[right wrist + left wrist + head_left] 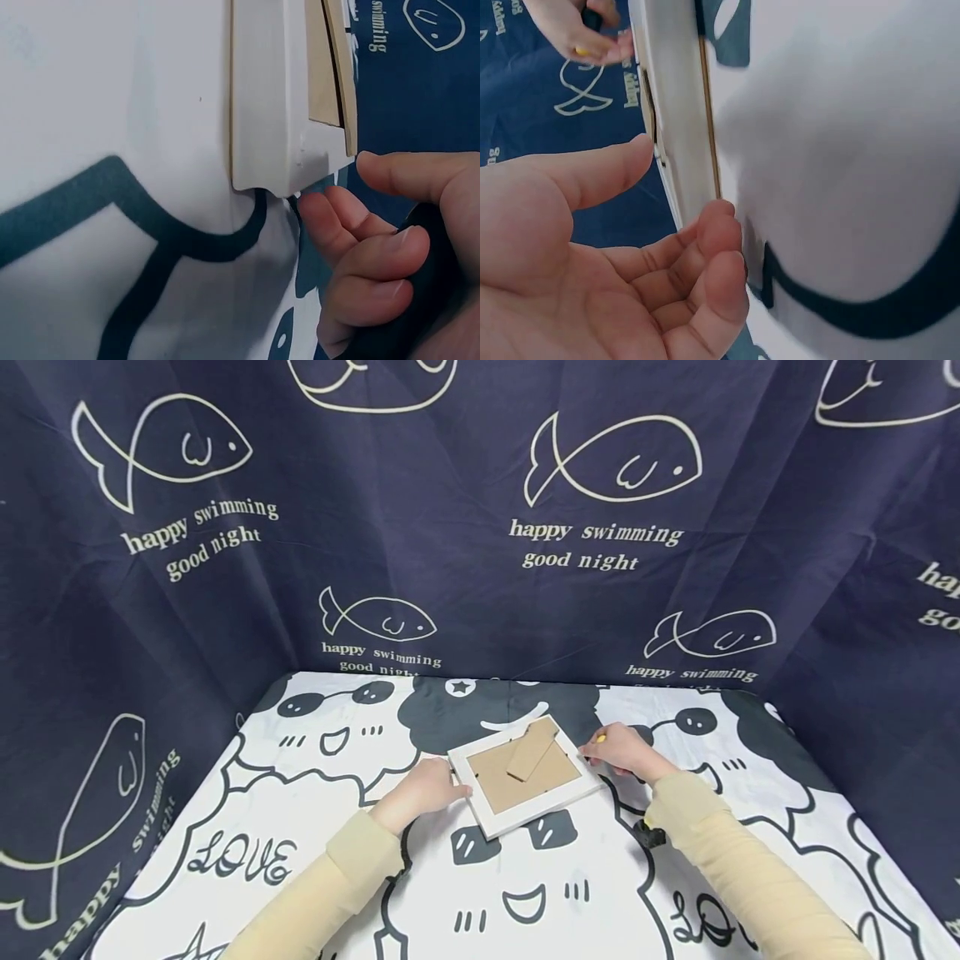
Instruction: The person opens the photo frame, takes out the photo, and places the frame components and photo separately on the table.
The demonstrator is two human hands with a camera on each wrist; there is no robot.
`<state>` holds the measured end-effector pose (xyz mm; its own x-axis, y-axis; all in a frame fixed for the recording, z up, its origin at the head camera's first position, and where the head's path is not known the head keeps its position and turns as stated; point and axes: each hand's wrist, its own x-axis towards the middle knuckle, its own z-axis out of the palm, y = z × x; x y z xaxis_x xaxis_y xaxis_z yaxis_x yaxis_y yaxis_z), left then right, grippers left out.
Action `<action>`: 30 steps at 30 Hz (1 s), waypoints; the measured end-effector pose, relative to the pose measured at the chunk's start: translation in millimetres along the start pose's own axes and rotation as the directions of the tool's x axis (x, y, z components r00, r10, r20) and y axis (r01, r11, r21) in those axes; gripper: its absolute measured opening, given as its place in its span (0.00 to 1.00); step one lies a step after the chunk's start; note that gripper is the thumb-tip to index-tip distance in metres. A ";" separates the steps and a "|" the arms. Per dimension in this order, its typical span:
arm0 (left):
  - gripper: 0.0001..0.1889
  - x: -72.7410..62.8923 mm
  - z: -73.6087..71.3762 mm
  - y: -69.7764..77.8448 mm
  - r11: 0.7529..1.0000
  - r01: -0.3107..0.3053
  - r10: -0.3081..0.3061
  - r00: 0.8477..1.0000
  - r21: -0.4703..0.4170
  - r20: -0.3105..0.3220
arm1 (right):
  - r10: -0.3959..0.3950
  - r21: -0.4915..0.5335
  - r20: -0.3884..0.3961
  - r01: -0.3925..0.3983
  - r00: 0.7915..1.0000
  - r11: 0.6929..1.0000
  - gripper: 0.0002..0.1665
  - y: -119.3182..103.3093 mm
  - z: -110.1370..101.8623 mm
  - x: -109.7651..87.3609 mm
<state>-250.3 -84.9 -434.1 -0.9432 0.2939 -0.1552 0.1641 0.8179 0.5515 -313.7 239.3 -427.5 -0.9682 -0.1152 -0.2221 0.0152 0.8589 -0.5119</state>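
A white picture frame (491, 821) lies at an angle on the cloth, its brown backing board (491, 777) facing up. A brown stand flap (534, 750) crosses that board. At the frame's left edge, my left hand (426, 787) holds it, thumb at the upper side and curled fingers by the lower side. My right hand (626, 750) is beside the right corner, its thumb and index fingertip close to the frame. Its other fingers curl round a black handle (431, 281) with a yellow end (601, 738); the rest of that tool is hidden.
A white cloth (442, 902) with black cartoon drawings covers the table. Dark blue curtains (480, 543) with fish prints stand behind and at both sides. A small black and yellow thing (651, 833) shows beside the right sleeve, partly hidden.
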 end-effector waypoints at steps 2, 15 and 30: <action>0.19 -3.8 2.0 0.6 1.000 -0.005 0.005 1.000 -0.021 0.019 | -0.007 0.008 0.003 0.007 1.000 1.000 0.15 -0.5 1.7 2.4; 0.17 -16.2 13.8 10.0 0.999 -0.048 0.049 0.998 -0.010 0.035 | -0.011 0.035 0.022 0.010 1.000 0.999 0.15 -1.9 8.3 15.4; 0.16 -12.3 21.0 12.8 0.995 -0.095 0.094 0.995 0.011 0.039 | -0.034 0.031 0.004 0.034 0.999 0.999 0.13 1.6 11.8 19.6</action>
<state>-230.5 -67.6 -442.4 -0.9115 0.3887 -0.1346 0.2557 0.7917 0.5548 -329.7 232.5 -442.5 -0.9671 -0.1467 -0.2079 -0.0101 0.8386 -0.5446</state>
